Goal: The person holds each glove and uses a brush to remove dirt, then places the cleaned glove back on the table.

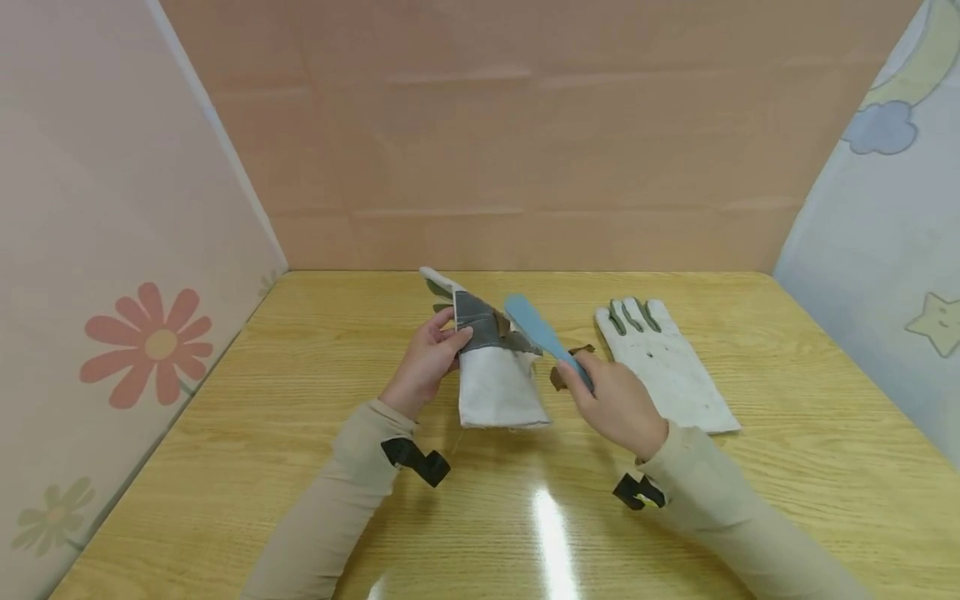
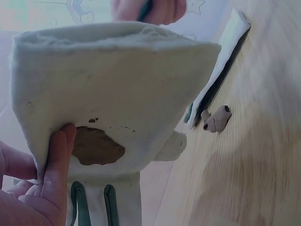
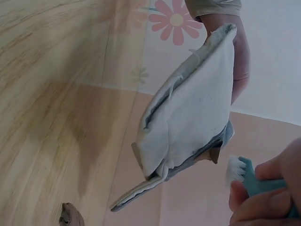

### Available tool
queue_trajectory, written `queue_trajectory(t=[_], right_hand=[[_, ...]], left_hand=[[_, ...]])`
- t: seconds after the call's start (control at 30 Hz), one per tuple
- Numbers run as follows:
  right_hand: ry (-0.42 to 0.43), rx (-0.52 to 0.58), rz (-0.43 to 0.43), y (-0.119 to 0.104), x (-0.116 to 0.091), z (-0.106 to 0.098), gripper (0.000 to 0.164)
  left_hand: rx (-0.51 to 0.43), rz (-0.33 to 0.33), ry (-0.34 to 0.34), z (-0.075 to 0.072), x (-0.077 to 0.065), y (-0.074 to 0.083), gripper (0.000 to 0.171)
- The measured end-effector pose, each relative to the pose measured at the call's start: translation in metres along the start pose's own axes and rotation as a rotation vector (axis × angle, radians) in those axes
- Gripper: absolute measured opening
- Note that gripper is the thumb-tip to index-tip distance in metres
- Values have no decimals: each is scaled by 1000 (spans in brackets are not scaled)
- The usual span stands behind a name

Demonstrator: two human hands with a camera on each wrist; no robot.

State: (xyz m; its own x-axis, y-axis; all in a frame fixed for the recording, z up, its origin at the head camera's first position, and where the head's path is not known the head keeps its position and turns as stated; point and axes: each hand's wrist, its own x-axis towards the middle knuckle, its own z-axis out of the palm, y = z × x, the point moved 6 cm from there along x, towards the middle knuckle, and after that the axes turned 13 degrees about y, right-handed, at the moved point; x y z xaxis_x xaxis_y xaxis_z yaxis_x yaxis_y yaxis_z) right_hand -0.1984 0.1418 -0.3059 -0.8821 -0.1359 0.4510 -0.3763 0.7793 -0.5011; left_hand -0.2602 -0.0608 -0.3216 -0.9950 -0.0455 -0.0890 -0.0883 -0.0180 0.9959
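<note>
My left hand (image 1: 423, 358) pinches one side of a work glove (image 1: 498, 392), thumb over its grey panel, holding it raised with the white cuff toward me. A brown lump (image 1: 502, 323) sticks to the grey part. On the glove's other face, the left wrist view shows a large brown patch (image 2: 99, 148) and small dark specks. My right hand (image 1: 618, 404) grips a blue brush (image 1: 534, 323) by its handle. White bristles (image 3: 235, 170) face the glove in the right wrist view, a small gap away from it.
A second white glove (image 1: 667, 358) with green between its fingers lies flat on the wooden table (image 1: 337, 333), right of my right hand. Small brown clumps (image 2: 217, 119) sit on the tabletop near it. A plain pinkish-brown panel (image 1: 525, 150) stands behind the table.
</note>
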Motion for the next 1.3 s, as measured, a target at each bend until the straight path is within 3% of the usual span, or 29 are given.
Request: queue_trajectory(t=[0.2, 0.5, 0.87, 1.17, 1.3], right_hand=[[1, 25, -59, -12, 1, 3, 29], [-51, 3, 1, 2, -6, 8, 29], [-1, 32, -51, -13, 3, 2, 31], [-55, -3, 7, -2, -5, 5, 32], [-39, -7, 14, 1, -5, 1, 29]], left_hand=[[-5, 7, -13, 4, -3, 0, 43], [-16, 4, 8, -2, 0, -1, 39], [-26, -13, -7, 3, -2, 0, 41], [-30, 6, 0, 0, 2, -1, 40], [-27, 0, 9, -2, 3, -2, 41]])
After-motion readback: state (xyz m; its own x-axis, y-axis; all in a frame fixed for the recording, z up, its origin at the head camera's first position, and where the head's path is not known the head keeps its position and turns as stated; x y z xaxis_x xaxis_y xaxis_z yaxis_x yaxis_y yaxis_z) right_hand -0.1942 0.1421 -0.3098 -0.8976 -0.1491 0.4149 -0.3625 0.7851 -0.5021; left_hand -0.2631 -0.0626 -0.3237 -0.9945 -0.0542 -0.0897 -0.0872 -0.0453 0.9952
